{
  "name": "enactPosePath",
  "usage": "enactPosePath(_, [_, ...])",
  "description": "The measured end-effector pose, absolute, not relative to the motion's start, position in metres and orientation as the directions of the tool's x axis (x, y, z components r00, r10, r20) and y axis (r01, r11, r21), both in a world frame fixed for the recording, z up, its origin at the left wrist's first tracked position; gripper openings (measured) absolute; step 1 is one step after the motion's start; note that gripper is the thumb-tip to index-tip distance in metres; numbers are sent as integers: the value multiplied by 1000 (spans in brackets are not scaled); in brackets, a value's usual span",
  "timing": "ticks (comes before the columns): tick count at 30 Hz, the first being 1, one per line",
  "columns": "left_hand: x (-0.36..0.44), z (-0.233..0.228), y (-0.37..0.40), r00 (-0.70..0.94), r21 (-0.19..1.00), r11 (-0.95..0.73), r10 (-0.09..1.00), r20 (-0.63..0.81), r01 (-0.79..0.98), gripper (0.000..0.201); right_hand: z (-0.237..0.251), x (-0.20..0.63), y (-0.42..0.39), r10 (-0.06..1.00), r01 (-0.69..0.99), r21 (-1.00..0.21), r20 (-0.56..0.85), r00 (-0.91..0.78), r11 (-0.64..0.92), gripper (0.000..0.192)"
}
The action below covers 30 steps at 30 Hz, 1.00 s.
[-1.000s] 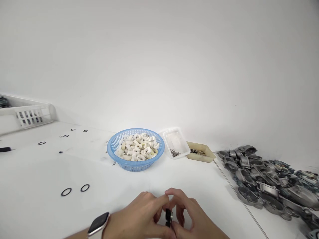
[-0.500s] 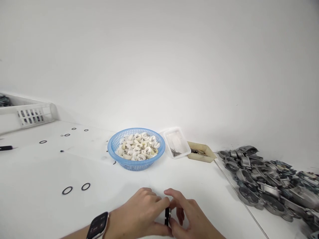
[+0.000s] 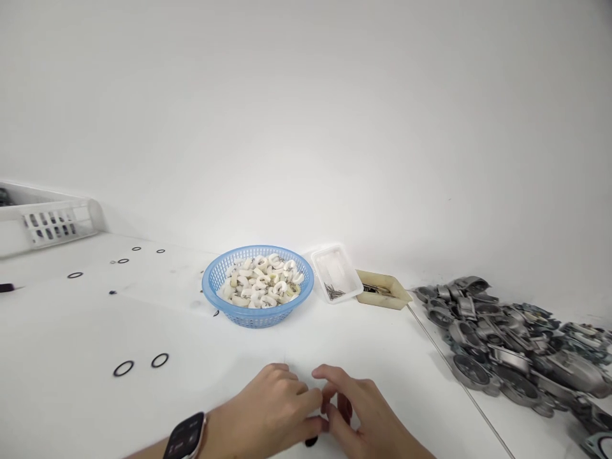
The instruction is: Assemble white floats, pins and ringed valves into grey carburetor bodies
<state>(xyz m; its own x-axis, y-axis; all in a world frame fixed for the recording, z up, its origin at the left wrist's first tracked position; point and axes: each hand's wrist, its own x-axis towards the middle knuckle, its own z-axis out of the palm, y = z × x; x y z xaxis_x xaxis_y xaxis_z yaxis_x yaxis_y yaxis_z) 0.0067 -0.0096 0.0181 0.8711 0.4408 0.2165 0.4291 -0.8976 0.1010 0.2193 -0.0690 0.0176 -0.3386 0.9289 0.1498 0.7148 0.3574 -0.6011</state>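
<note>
Two bare hands work close together over a white table (image 3: pixel 363 357). The left hand (image 3: pixel 272 411) has its fingers curled in on a small black piece (image 3: pixel 310 441), only a rounded end of which shows below the thumb. The right hand (image 3: pixel 366 414) faces it, index finger raised and bent, thumb tip close to the left fingertips; whether it pinches anything I cannot tell.

Ahead of the fingers, plain tabletop runs to a blue basket (image 3: pixel 259 313), then to the wall (image 3: pixel 306 127). To their left the surface reaches farther, with two black rings (image 3: pixel 125 361) nearest and four more beyond. To their right, a thin line (image 3: pixel 477 405) slants across the white; past it lies a heap of grey metal parts (image 3: pixel 516 363), the tightest side for the fingers.

The basket, ahead and slightly left of the fingers, is piled with curved white pieces (image 3: pixel 261 280). Straight ahead, a white tray (image 3: pixel 339 264) holds thin metal pins (image 3: pixel 333 292) in its near end. Just right of that, a yellowish tray (image 3: pixel 387 303) contains long, slim items. Far left, a slotted white crate (image 3: pixel 9 229) holds dark things, too small to make out.
</note>
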Motion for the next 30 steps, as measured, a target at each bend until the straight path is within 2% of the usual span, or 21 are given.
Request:
enactPosePath(3, [7, 17, -6, 865, 80, -889, 457, 205, 451, 20, 10, 221, -63, 911, 686, -602, 223, -348, 410, 49])
enactPosePath(6, [5, 15, -2, 846, 70, -867, 496, 197, 493, 20, 11, 223, -59, 900, 649, -627, 239, -366, 431, 49])
enactPosePath(8, [4, 13, -1, 832, 78, -856, 516, 204, 512, 16, 19, 224, -60, 912, 669, -628, 192, -363, 398, 43])
enactPosePath(11, [3, 12, -2, 812, 101, -838, 545, 207, 537, 12, 37, 223, -68, 926, 710, -628, 48, -373, 318, 30])
enactPosePath(13, [3, 11, -2, 805, 115, -829, 559, 199, 547, 7, 43, 221, -73, 926, 708, -655, -34, -376, 263, 30])
enactPosePath(16, [3, 11, -2, 812, 132, -835, 549, 195, 533, 3, 39, 218, -75, 929, 702, -667, -40, -368, 249, 34])
enactPosePath(21, [2, 10, -2, 812, 136, -838, 545, 207, 528, 6, 23, 218, -64, 912, 730, -586, 41, -408, 353, 29])
enactPosePath(24, [2, 11, -4, 802, 177, -835, 550, 233, 521, 11, 19, 220, -57, 883, 719, -541, 106, -457, 437, 30])
enactPosePath(27, [3, 15, -5, 747, 312, -782, 616, 249, 540, 16, 15, 222, -54, 822, 655, -497, 310, -478, 569, 37])
enactPosePath(30, [4, 19, -6, 679, 519, -654, 712, 178, 550, 22, 9, 221, -52, 712, 582, -425, 527, -464, 693, 39])
